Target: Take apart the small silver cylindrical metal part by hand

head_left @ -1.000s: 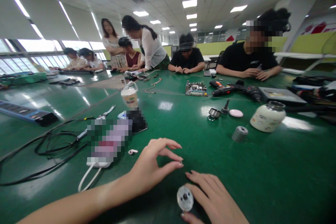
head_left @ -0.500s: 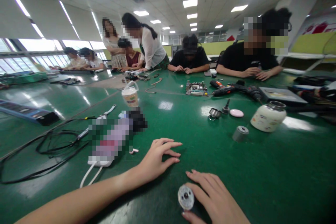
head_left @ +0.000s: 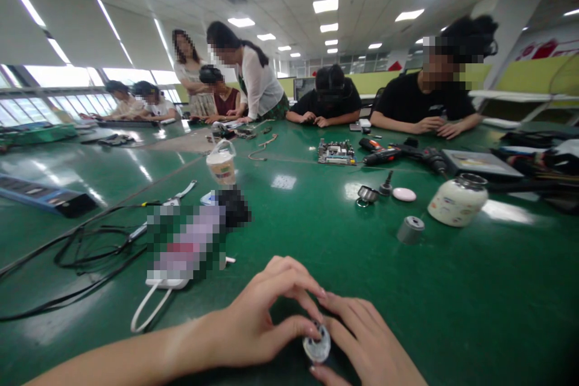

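Observation:
A small round silver-and-clear part (head_left: 317, 347) with a dark hub stands on the green table (head_left: 316, 235) at the bottom centre. My right hand (head_left: 366, 344) is wrapped round its right side and holds it. My left hand (head_left: 266, 313) has come in from the left, thumb and fingertips pinched on the part's top edge. Both forearms reach in from the bottom of the head view.
A white charger with cable (head_left: 160, 289), black cables (head_left: 81, 253) and an earbud lie to the left. Ahead are a cup (head_left: 221, 164), a grey cylinder (head_left: 411, 230), a cream jar (head_left: 458, 200), a circuit board (head_left: 336, 152) and a drill (head_left: 398, 154). Several people sit or stand at the far side.
My left hand moved from resting on the table, fingers spread, over to the round part and closed its fingertips on it. My right hand stayed on the part.

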Available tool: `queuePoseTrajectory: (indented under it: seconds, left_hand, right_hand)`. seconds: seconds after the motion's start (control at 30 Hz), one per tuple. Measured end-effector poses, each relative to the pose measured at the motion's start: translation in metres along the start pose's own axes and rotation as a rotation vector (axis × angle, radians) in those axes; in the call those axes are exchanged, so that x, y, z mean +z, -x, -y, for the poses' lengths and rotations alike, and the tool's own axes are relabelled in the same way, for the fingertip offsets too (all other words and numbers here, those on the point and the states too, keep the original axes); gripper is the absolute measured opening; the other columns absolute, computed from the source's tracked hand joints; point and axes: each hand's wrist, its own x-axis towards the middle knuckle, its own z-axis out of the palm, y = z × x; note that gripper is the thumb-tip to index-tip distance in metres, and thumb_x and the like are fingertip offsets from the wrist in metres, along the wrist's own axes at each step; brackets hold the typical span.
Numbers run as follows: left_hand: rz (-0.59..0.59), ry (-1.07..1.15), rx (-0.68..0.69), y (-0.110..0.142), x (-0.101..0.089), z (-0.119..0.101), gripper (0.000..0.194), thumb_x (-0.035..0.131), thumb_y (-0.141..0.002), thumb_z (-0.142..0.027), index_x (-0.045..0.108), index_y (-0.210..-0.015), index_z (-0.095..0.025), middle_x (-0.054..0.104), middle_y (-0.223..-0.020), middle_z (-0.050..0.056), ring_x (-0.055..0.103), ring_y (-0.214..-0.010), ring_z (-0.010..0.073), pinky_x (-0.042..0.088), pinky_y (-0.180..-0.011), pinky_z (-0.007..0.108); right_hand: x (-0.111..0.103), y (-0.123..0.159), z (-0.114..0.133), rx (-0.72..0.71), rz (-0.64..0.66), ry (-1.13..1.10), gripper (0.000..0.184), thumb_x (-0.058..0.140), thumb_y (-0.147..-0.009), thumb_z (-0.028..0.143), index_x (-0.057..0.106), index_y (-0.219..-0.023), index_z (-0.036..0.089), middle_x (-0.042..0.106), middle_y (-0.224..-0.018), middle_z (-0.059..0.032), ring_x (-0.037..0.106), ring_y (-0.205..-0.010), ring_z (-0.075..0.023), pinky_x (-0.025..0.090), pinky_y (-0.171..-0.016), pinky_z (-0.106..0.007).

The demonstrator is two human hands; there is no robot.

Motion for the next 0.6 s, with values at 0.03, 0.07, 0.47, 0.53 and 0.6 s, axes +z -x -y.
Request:
queuePoseTrajectory:
  seconds: [0.03, 0.07, 0.47, 0.53, 0.6]
  left_hand:
    - [0.004, 0.004, -0.001, 0.0, 0.0, 0.0, 0.035, 0.07, -0.086, -0.012, 0.054, -0.116, -0.021, 0.076, -0.091, 0.001, 0.06, -0.102, 0.0191, 0.04, -0.094, 0.035]
    - [0.01, 0.006, -0.001, 0.0, 0.0, -0.001, 0.035, 0.07, -0.086, -0.012, 0.054, -0.116, -0.021, 0.076, -0.091, 0.001, 0.06, -0.102, 0.0192, 0.04, -0.094, 0.035]
    - [0.091, -0.047, 0.034, 0.002, -0.004, -0.015, 0.056, 0.063, -0.076, -0.001, 0.052, -0.127, -0.02, 0.06, -0.123, 0.011, 0.048, -0.123, 0.0244, 0.042, -0.103, 0.038]
    - [0.072, -0.066, 0.036, 0.004, -0.002, -0.012, 0.058, 0.067, -0.075, -0.005, 0.052, -0.128, -0.021, 0.059, -0.123, 0.011, 0.048, -0.122, 0.025, 0.042, -0.102, 0.038]
    - [0.055, -0.081, 0.036, 0.004, 0.0, -0.009, 0.058, 0.071, -0.078, -0.01, 0.049, -0.129, -0.024, 0.066, -0.113, 0.007, 0.05, -0.118, 0.0234, 0.041, -0.101, 0.037]
  right_hand:
    - [0.0, 0.0, 0.0, 0.001, 0.003, -0.003, 0.039, 0.071, -0.081, 0.05, 0.068, -0.11, 0.024, 0.072, -0.115, -0.006, 0.068, -0.1, -0.024, 0.055, -0.081, -0.032]
    - [-0.001, 0.0, 0.0, 0.004, 0.002, -0.004, 0.039, 0.071, -0.081, 0.05, 0.068, -0.11, 0.024, 0.072, -0.114, -0.006, 0.068, -0.1, -0.024, 0.055, -0.081, -0.032]
    - [0.001, 0.0, 0.002, 0.026, 0.011, -0.026, 0.045, 0.071, -0.081, 0.047, 0.065, -0.118, 0.022, 0.072, -0.115, -0.0071, 0.068, -0.099, -0.0244, 0.055, -0.081, -0.033]
    - [0.001, 0.0, 0.002, 0.027, -0.011, -0.036, 0.046, 0.071, -0.081, 0.048, 0.065, -0.119, 0.023, 0.072, -0.114, -0.0065, 0.068, -0.097, -0.024, 0.055, -0.08, -0.032]
    - [0.0, -0.001, 0.002, 0.025, -0.016, -0.036, 0.044, 0.071, -0.081, 0.048, 0.066, -0.118, 0.024, 0.072, -0.114, -0.0058, 0.068, -0.097, -0.0237, 0.055, -0.08, -0.032]
